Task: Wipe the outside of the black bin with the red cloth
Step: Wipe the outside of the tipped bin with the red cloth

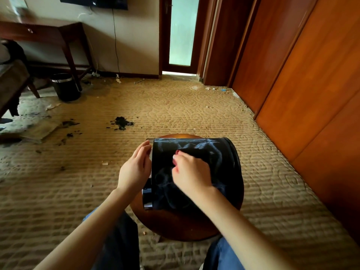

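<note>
The black bin (220,160) is lying sideways on the round stool (175,225), the left hand (136,168) gripping its rim while the right hand (191,173) is pressing the bunched red cloth (175,163) onto its wall, so a hard stroke is risking rolling it off.

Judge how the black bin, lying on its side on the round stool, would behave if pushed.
Likely to roll: the black bin is round and lies on its side on the wooden stool, with the left hand gripping its rim. Probably stiff: its wall holds shape under the right hand pressing the red cloth.
</note>
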The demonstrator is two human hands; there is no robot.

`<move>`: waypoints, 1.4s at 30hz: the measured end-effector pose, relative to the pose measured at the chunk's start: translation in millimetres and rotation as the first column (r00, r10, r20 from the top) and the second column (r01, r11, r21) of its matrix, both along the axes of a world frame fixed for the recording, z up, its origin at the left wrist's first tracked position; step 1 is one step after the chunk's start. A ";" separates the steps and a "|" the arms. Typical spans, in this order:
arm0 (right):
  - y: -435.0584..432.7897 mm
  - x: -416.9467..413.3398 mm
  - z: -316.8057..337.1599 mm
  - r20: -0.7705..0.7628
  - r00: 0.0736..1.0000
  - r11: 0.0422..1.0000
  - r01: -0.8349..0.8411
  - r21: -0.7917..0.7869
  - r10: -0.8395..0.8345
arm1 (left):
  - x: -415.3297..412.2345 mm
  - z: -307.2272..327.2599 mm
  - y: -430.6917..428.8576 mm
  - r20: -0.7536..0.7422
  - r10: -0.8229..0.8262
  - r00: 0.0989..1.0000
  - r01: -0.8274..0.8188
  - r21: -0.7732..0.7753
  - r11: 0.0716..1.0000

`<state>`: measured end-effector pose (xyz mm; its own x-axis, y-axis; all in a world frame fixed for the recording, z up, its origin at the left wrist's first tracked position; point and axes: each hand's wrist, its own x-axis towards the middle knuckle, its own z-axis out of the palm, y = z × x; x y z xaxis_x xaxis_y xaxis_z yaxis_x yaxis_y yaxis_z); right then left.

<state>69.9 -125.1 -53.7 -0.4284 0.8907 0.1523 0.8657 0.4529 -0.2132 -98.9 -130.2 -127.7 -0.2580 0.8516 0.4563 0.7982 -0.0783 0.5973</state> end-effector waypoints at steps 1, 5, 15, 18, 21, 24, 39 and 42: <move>4.0 11.3 2.4 -0.042 0.998 0.999 0.044 -0.010 -0.045 | 0.4 -0.1 -0.8 0.010 -0.006 1.000 0.006 0.002 1.000; 19.0 47.4 4.4 -0.064 0.966 0.968 0.249 0.002 -0.249 | 3.7 -0.3 -3.2 0.032 -0.020 0.999 0.019 0.015 1.000; 17.1 51.2 4.6 -0.051 0.979 0.979 0.200 0.030 -0.199 | 2.4 -0.6 -5.4 0.029 -0.030 0.999 0.029 0.023 0.999; 20.6 48.3 8.9 -0.063 0.941 0.942 0.334 0.024 -0.333 | 5.1 -0.6 -5.2 0.050 -0.020 0.999 0.018 0.036 0.999; 3.4 5.6 2.8 -0.037 0.989 0.989 0.145 -0.001 -0.145 | 4.8 0.2 -2.7 0.029 0.006 1.000 -0.007 0.025 1.000; -2.5 6.4 1.4 -0.082 0.995 0.998 0.054 -0.024 -0.055 | 2.7 -0.4 -0.9 0.006 0.020 1.000 -0.020 0.015 1.000; 26.3 66.2 3.9 -0.030 0.971 0.969 0.240 0.049 -0.239 | 1.9 0.1 -1.9 0.017 -0.004 1.000 0.004 -0.010 1.000; 28.7 70.7 7.8 0.014 0.942 0.940 0.333 0.073 -0.335 | 2.8 -1.2 -2.7 0.024 0.006 1.000 -0.006 -0.007 1.000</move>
